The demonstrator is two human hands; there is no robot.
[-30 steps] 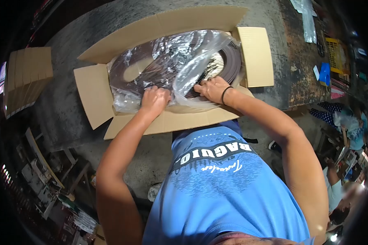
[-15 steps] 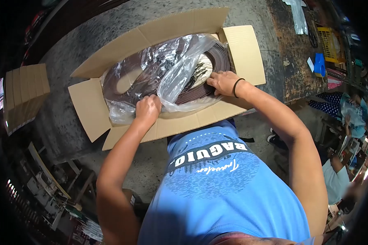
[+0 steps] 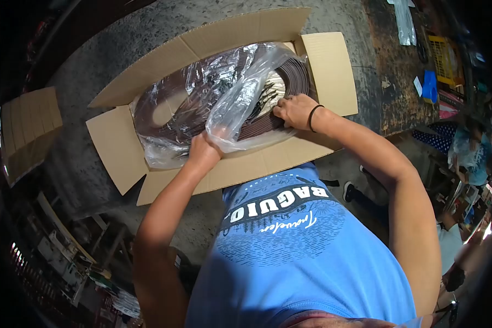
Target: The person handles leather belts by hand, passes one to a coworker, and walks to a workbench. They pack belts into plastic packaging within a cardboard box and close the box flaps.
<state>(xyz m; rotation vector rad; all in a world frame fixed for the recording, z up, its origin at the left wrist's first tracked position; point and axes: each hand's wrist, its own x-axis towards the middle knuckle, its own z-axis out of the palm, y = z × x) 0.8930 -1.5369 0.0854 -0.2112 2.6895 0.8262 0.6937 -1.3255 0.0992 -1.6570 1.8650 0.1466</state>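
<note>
The left hand (image 3: 205, 150) has its fingers tucked under clear plastic (image 3: 230, 117), the right hand (image 3: 297, 112) curls at the near side of a brown coil (image 3: 297, 76), though from here I can't tell whether either grips, and the coil lies in an open cardboard box (image 3: 331, 74) just beyond both hands.

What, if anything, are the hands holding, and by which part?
The left hand is partly under the clear plastic at its near edge; the right hand touches the near side of the brown coil. Whether either grips is unclear.
</note>
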